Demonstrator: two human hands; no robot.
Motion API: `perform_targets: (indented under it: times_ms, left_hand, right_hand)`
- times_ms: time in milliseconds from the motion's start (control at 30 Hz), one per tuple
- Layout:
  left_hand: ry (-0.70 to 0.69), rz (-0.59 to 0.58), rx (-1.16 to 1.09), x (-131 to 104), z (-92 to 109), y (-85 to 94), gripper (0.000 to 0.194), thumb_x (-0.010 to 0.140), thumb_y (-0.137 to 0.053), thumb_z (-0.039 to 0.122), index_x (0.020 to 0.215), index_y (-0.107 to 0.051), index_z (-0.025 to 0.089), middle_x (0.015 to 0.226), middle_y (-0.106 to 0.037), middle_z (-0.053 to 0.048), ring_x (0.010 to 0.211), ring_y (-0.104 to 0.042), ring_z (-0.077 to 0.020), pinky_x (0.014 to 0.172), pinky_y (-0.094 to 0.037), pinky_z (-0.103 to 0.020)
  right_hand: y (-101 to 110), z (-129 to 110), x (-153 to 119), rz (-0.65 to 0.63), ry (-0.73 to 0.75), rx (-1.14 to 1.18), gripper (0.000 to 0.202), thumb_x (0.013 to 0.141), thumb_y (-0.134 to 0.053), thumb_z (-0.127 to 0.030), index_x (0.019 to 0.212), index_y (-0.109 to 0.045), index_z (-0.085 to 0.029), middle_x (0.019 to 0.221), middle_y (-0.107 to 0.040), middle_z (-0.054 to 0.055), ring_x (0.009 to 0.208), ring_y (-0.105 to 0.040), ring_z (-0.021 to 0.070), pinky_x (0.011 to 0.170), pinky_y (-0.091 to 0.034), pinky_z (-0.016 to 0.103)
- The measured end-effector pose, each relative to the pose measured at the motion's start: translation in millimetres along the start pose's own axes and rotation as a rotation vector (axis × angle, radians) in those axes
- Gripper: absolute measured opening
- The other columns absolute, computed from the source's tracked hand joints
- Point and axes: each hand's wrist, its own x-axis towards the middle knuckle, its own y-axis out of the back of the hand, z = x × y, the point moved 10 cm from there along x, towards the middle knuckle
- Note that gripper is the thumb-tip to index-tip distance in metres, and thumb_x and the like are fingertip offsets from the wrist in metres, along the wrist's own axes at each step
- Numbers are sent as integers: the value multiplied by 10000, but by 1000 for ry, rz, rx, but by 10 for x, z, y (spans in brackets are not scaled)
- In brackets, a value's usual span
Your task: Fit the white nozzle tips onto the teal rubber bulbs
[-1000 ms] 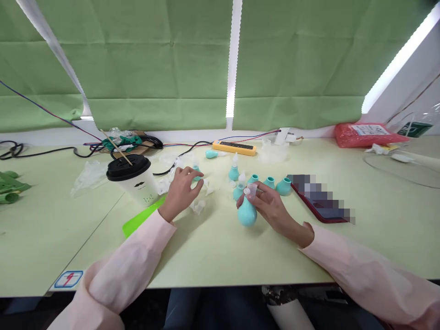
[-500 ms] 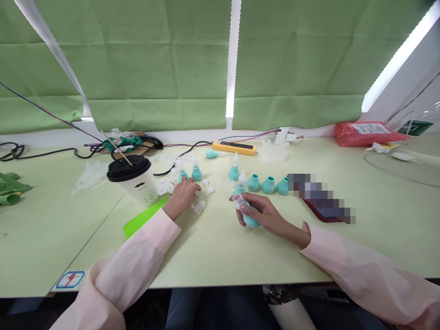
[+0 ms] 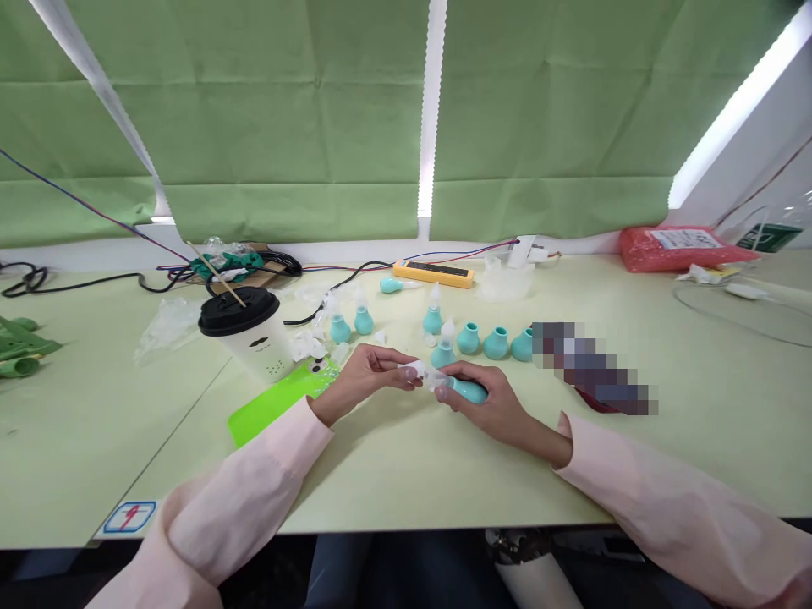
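My right hand point(image 3: 485, 396) is closed around a teal bulb point(image 3: 468, 390), tilted on its side, its clear collar pointing left. My left hand point(image 3: 371, 376) pinches a small white translucent piece point(image 3: 415, 369) right at the collar; whether the two touch is hard to tell. Just behind the hands stands a teal bulb with a clear tip point(image 3: 442, 353), and another tipped bulb point(image 3: 432, 320) is farther back. Several open-topped teal bulbs point(image 3: 496, 342) form a row to the right. Two more tipped bulbs point(image 3: 340, 329) stand at the left.
A lidded paper cup point(image 3: 257, 347) with a stick stands at the left beside a bright green phone point(image 3: 272, 408). At the back lie a yellow power strip point(image 3: 433, 273) and a teal bulb on its side point(image 3: 391, 286). A pixelated object point(image 3: 596, 372) and red package point(image 3: 685, 247) are at the right.
My left hand has moved right from the small clear pieces and now pinches a white piece by the held bulb. My right hand has turned the bulb so that its collar points left.
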Motion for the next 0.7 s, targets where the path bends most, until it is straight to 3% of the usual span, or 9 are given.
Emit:
perform_targets:
  times_ms: [233,467,700]
  left_hand:
    - [5,-27,33,-3,-8,-19,243,613,-646,229,805,-634,81,724,-663,-86,679,-619,-183,684,-504,-319]
    - [44,-33,50,-14,-64,-56,284,607,-645,275,795,-634,62,699,-661,-104,650,-619,-182,673,-504,-330]
    - [63,-68,114,-18,-93,-86,324,600,-644,290,842,-638,75,700,-666,-96,625,-617,-173,655,-510,-329]
  right_hand:
    - [122,-191,-51,162,248,-251,182,656,-599,-275,804,-618,-171,769,-664,37,682,-609,148,619,-469,232]
    - [15,-337,-183,176,508,-658,201,727,-525,-263,889,-595,-167,711,-653,45,602,-584,146,508,-411,246]
    - [-89,-224,-159,20,455,-695,233,764,-468,-287,926,-587,-171,734,-643,75,630,-571,166,530,-390,264]
